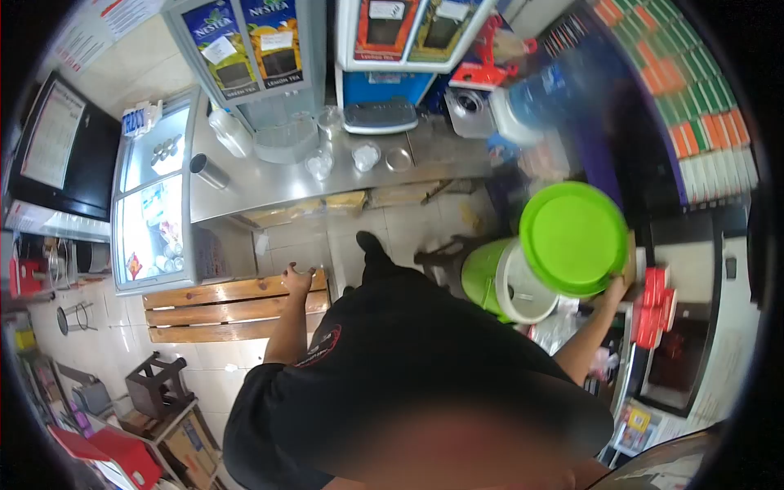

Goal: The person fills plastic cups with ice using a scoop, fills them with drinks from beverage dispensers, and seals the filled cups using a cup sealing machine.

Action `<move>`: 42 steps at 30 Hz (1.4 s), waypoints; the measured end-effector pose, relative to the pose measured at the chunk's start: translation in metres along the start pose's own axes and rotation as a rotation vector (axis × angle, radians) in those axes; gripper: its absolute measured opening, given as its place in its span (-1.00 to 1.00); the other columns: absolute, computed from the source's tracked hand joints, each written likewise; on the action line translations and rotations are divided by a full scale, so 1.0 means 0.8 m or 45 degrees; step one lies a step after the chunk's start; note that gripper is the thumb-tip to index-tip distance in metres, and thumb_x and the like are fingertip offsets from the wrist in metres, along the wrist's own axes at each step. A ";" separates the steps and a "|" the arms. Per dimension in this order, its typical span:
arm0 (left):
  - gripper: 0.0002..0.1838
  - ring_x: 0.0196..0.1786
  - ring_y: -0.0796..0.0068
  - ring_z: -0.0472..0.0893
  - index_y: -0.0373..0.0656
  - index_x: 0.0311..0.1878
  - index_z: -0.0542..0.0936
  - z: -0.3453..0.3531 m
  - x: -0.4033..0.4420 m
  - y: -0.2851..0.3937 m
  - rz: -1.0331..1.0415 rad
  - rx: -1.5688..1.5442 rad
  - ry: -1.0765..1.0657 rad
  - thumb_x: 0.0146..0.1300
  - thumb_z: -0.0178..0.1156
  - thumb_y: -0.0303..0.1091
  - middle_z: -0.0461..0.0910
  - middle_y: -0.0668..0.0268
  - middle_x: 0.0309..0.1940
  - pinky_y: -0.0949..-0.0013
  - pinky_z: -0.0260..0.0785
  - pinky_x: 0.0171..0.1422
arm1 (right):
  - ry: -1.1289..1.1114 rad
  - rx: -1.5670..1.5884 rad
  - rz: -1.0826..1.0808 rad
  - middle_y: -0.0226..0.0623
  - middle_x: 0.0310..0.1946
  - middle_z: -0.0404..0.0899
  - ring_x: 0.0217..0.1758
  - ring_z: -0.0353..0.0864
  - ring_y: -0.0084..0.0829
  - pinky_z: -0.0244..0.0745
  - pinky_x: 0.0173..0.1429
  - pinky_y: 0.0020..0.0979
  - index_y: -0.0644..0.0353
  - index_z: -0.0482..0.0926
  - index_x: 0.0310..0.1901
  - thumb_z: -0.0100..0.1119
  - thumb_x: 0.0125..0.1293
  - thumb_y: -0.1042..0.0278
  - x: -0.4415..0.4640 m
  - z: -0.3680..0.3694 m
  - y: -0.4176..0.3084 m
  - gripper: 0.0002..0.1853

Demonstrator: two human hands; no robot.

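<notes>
My right hand (616,288) grips the lower right rim of a round lime-green lid (573,237). The lid is lifted and tilted, covering part of the opening of a green drink cooler (482,278). The cooler's white inner wall (510,278) shows beside the lid, with something small and dark inside that I cannot make out. My left hand (299,279) is held out above a slatted wooden bench (237,306), its fingers loosely curled and apart, with nothing in them.
A steel counter (269,184) ahead carries drink dispensers (380,114), cups of ice (366,157) and a metal tumbler (209,172). A lit display fridge (153,212) stands left. Red boxes (653,309) lie beyond my right hand. A dark stool (157,384) is at lower left.
</notes>
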State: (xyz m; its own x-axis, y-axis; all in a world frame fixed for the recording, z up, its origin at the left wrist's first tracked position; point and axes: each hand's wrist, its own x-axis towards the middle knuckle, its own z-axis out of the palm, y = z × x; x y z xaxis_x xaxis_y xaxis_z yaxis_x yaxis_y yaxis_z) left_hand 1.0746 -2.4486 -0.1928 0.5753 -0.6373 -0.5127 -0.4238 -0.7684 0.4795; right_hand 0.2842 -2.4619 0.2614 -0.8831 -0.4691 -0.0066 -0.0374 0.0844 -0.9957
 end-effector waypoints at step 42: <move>-0.02 0.42 -0.21 0.39 -0.05 0.46 0.39 -0.017 -0.055 0.294 0.673 0.048 0.581 -0.01 0.63 0.04 0.44 -0.09 0.32 -0.13 0.37 0.44 | -1.681 -0.906 -0.794 0.07 0.20 0.59 0.25 0.60 0.07 0.53 0.30 -0.06 0.19 0.54 0.32 0.52 0.19 -0.02 -0.165 0.295 0.235 -0.27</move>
State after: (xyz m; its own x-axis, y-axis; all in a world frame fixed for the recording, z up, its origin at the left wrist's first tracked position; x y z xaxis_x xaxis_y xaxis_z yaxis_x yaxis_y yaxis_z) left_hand 0.9589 -2.6010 -0.0480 0.5178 -0.8445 0.1368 -0.7472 -0.3686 0.5530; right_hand 0.5043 -2.5911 0.0532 0.3312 -0.9398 -0.0839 -0.7448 -0.2058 -0.6348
